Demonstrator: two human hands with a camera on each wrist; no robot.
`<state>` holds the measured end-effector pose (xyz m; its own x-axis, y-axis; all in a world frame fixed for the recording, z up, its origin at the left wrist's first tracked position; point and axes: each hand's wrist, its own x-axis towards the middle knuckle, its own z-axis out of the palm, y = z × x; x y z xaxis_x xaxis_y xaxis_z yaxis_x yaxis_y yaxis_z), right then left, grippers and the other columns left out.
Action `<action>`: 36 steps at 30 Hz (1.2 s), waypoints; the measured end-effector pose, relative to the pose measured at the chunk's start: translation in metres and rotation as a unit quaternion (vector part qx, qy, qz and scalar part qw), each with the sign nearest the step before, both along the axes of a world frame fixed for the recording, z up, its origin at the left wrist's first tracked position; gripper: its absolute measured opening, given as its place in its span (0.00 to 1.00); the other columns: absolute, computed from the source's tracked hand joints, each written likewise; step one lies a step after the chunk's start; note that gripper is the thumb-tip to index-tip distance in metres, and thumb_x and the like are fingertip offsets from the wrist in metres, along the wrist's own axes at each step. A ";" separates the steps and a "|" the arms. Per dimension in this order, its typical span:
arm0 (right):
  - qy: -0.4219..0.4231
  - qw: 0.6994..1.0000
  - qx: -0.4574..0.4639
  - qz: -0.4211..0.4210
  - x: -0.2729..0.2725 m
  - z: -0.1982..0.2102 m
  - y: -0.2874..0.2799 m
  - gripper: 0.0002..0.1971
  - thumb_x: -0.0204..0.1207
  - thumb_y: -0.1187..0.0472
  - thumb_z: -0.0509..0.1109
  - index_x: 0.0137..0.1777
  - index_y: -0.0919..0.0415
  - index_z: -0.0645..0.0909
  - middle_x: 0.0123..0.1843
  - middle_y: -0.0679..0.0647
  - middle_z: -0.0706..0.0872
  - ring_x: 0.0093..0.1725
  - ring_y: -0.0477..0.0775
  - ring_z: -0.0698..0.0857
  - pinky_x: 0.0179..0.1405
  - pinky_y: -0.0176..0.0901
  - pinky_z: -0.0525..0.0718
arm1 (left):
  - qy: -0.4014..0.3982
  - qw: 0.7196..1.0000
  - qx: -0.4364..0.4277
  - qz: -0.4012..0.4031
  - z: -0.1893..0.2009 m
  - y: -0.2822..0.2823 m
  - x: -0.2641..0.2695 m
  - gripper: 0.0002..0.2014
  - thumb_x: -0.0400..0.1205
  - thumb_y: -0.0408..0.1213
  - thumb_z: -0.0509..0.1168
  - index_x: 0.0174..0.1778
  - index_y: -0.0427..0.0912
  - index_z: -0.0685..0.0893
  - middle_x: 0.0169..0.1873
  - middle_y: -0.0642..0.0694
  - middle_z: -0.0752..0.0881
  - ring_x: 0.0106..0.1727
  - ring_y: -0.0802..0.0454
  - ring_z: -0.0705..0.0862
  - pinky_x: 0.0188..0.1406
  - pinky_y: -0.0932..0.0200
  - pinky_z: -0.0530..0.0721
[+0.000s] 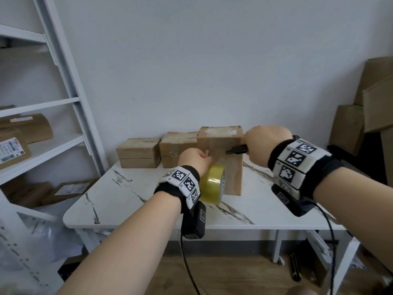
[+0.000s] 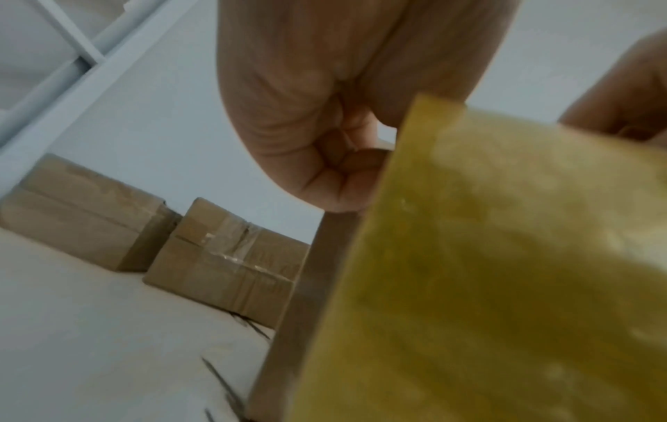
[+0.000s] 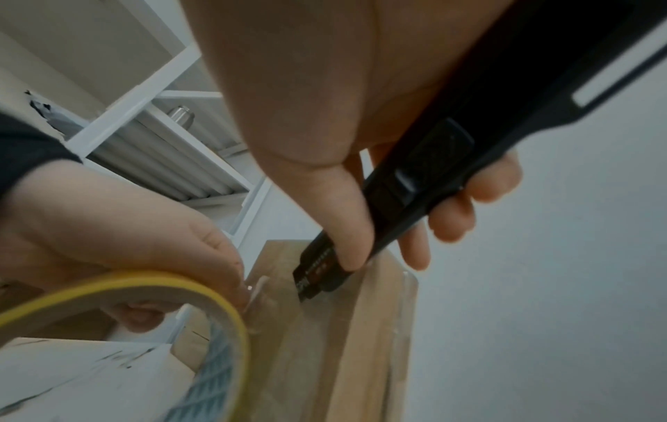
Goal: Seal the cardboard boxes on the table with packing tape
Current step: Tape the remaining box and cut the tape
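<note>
A tall cardboard box point(image 1: 231, 167) stands upright at the middle of the marble table point(image 1: 131, 201), with clear tape across its top and front. My left hand point(image 1: 205, 157) pinches a strip of clear tape against the box front, and the yellow tape roll point(image 1: 212, 184) hangs just under that hand. In the left wrist view the tape roll point(image 2: 487, 271) fills the right side below my curled fingers point(image 2: 325, 148). My right hand point(image 1: 247, 145) grips a black utility knife point(image 1: 236, 149), its tip pointing left at the tape on the box. In the right wrist view the utility knife point(image 3: 433, 177) has its tip touching the taped box point(image 3: 343, 342).
Two lower taped boxes point(image 1: 138, 153) point(image 1: 178, 150) sit at the table's back left against the wall. A white shelf unit point(image 1: 74, 103) with parcels stands at the left. Large cardboard boxes point(image 1: 372, 103) are stacked at the right. A yellow-black tool point(image 1: 295, 267) lies on the floor.
</note>
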<state>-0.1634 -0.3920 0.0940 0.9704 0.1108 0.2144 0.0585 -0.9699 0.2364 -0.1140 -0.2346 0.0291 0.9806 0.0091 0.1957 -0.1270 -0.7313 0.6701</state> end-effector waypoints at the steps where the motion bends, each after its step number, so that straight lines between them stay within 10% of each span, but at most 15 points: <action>1: 0.011 1.000 0.003 -0.012 -0.002 0.000 -0.007 0.10 0.75 0.64 0.60 0.49 0.55 0.81 0.38 0.48 0.79 0.39 0.55 0.80 0.35 0.43 0.76 | -0.006 1.000 0.024 -0.004 0.001 0.002 0.000 0.14 0.80 0.38 0.63 0.29 0.40 0.79 0.30 0.39 0.77 0.36 0.44 0.76 0.37 0.57 0.72; 8: 0.161 0.984 0.065 -0.031 -0.004 -0.043 -0.033 0.12 0.73 0.59 0.69 0.55 0.56 0.86 0.42 0.50 0.84 0.41 0.52 0.81 0.25 0.33 0.72 | -0.066 0.942 0.328 -0.026 0.004 0.011 -0.013 0.09 0.83 0.39 0.60 0.41 0.41 0.83 0.48 0.43 0.83 0.48 0.41 0.83 0.41 0.54 0.78; 13: 0.241 0.969 0.059 -0.021 0.006 -0.084 -0.028 0.17 0.76 0.53 0.71 0.62 0.58 0.82 0.58 0.54 0.86 0.47 0.51 0.80 0.45 0.38 0.78 | -0.063 0.865 0.497 -0.030 -0.017 0.027 -0.015 0.09 0.84 0.33 0.59 0.54 0.37 0.83 0.46 0.43 0.75 0.47 0.39 0.82 0.34 0.54 0.73; 23: 0.244 0.968 0.049 -0.017 0.026 -0.103 -0.021 0.20 0.78 0.52 0.68 0.67 0.59 0.80 0.61 0.54 0.85 0.57 0.54 0.83 0.57 0.42 0.81 | 0.063 0.906 0.409 -0.088 -0.028 0.044 -0.007 0.14 0.76 0.45 0.71 0.54 0.42 0.87 0.54 0.45 0.83 0.54 0.45 0.84 0.54 0.53 0.83; 28: -0.012 0.968 0.248 0.018 0.021 -0.076 -0.014 0.12 0.78 0.51 0.64 0.49 0.60 0.81 0.52 0.57 0.85 0.50 0.60 0.82 0.45 0.46 0.80 | 0.066 0.909 0.405 -0.069 -0.033 0.049 0.001 0.17 0.77 0.38 0.71 0.63 0.44 0.83 0.60 0.44 0.78 0.57 0.42 0.83 0.57 0.52 0.82; 31: -0.180 0.943 0.266 0.081 0.023 -0.057 -0.007 0.19 0.76 0.51 0.68 0.64 0.59 0.75 0.62 0.58 0.77 0.63 0.61 0.74 0.55 0.50 0.76 | 0.067 0.913 0.397 -0.074 -0.033 0.052 0.004 0.21 0.78 0.37 0.71 0.67 0.43 0.81 0.63 0.43 0.77 0.60 0.41 0.81 0.62 0.52 0.79; 36: -0.109 0.952 0.257 0.125 0.056 -0.045 0.001 0.30 0.75 0.50 0.70 0.76 0.55 0.69 0.77 0.56 0.69 0.77 0.58 0.63 0.74 0.53 0.67 | 0.045 0.907 0.409 -0.087 -0.033 0.056 0.001 0.19 0.78 0.38 0.70 0.65 0.41 0.81 0.59 0.41 0.79 0.56 0.41 0.82 0.55 0.52 0.81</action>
